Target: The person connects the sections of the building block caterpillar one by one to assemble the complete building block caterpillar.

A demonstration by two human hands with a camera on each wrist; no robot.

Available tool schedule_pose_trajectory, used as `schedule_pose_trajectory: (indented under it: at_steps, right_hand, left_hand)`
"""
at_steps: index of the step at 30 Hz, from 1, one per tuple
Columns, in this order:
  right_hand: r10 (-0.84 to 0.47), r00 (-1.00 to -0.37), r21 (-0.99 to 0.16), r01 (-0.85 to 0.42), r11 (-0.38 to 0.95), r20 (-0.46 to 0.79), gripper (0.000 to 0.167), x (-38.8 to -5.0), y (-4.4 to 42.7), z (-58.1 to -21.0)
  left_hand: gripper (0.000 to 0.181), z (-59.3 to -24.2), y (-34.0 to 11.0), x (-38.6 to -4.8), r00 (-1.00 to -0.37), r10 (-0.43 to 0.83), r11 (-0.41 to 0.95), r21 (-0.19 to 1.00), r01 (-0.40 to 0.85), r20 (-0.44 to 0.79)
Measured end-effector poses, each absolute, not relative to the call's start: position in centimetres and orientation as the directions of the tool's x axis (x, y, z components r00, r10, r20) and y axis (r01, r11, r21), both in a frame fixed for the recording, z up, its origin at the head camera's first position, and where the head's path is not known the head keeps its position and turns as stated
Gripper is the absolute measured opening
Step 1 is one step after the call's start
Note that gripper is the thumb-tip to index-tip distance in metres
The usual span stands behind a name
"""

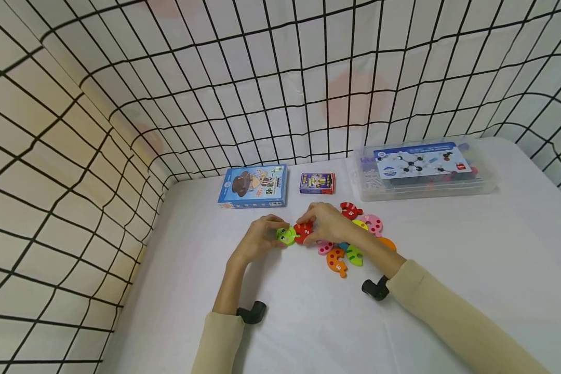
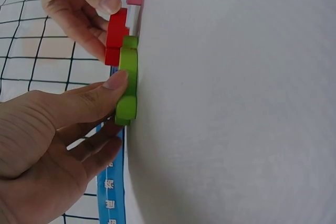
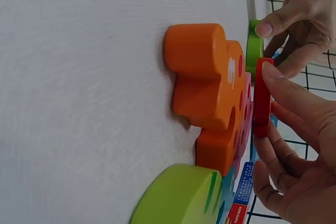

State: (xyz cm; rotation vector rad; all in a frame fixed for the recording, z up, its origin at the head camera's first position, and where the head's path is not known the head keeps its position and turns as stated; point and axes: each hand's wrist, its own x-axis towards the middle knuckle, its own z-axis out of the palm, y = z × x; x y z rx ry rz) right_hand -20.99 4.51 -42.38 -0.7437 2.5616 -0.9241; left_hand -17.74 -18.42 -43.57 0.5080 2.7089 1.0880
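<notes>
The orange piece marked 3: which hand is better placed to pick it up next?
Probably the right hand: it is nearer the orange piece, though it would first need to release its red piece. The left hand, farther away, pinches the green face piece.

Pinches a lime-green face piece (image 1: 286, 236) in the left grip (image 1: 258, 236), just beside a red piece marked 2 (image 1: 302, 234) pinched in the right grip (image 1: 326, 221). Has more coloured puzzle pieces (image 1: 336, 259) around and below the right forearm (image 1: 378, 253) on the white tabletop (image 1: 308, 317), with a blue game box (image 1: 254, 187), a small blue-and-red box (image 1: 317, 184) and a clear plastic case (image 1: 425, 196) behind.
</notes>
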Motion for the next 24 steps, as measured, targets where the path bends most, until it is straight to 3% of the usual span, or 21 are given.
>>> schedule_pose_trajectory:
  at_steps: [14, 24]
  right_hand:
    - [-0.534, -0.829, -0.696, -0.285, 0.658, -0.165, 0.050, -21.0, 4.3, -42.4]
    - [-0.542, -0.830, -0.730, -0.287, 0.620, -0.135, 0.051, -20.9, 4.8, -43.5]
  left_hand:
    - [0.045, -43.7, -18.5, -17.8, -0.930, 0.363, 0.666, 0.712, 0.222, -0.050]
    - [0.043, -43.9, -18.4, -17.8, -0.936, 0.350, 0.658, 0.723, 0.210, -0.047]
